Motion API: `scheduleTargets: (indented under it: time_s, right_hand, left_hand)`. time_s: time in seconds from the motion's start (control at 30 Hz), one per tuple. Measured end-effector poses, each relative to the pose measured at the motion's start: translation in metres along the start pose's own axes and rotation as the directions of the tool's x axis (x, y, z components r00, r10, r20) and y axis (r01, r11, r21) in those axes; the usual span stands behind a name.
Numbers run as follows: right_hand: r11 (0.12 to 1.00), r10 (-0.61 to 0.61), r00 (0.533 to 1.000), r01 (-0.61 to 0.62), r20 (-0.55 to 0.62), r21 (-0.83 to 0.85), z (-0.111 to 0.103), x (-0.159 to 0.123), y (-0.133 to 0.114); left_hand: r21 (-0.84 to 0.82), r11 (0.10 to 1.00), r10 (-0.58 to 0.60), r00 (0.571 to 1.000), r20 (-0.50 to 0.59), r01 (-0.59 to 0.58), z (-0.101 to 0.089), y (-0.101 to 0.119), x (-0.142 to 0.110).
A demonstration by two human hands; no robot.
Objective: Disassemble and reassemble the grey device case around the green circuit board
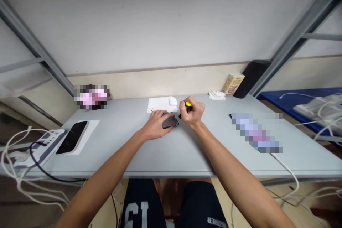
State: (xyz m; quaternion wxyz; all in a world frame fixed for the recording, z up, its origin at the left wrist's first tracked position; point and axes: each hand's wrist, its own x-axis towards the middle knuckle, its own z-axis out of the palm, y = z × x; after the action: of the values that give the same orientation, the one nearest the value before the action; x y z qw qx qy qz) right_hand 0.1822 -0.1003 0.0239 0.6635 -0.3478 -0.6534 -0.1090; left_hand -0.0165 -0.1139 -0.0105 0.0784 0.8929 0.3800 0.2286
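Observation:
Near the middle of the desk, my left hand (155,125) is closed round a dark grey computer mouse (169,122) with a reddish-brown patch on it. My right hand (192,111) is a fist round a screwdriver (188,105) with a black and yellow handle. Its shaft points down and left to the right end of the mouse; whether the tip touches it I cannot tell. Just behind the mouse lies a white sheet (157,104) with a few tiny dark bits, perhaps screws, on it. A white rounded case (172,101) sits at the sheet's right.
On the left are a phone (73,137) on white paper and a power strip (44,149) with tangled cables. A blurred-out device (255,133) with a white cable lies right. Crumpled tissue (217,95), a yellow carton (233,84) and a black cylinder (251,78) stand at the back right.

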Motion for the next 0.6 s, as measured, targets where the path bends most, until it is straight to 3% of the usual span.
scheduleTargets:
  time_s: [0.13, 0.27, 0.6]
  right_hand:
    - [0.998, -0.024, 0.998, 0.021, -0.064, -0.055, 0.0015, -0.0030, 0.0022]
    - [0.997, -0.068, 0.992, 0.064, -0.103, -0.041, 0.0027, -0.0056, 0.0031]
    - [0.996, -0.084, 0.980, 0.079, -0.181, -0.036, -0.0022, -0.0023, 0.0104]
  left_hand:
    - [0.003, 1.000, -0.008, 0.992, -0.128, 0.009, 0.0004, -0.0024, -0.0014]
    - [-0.097, 0.995, -0.041, 0.972, -0.232, 0.019, -0.0025, -0.0016, -0.0014]
    - [-0.222, 0.969, -0.150, 0.975, -0.166, 0.111, -0.0044, -0.0045, -0.0028]
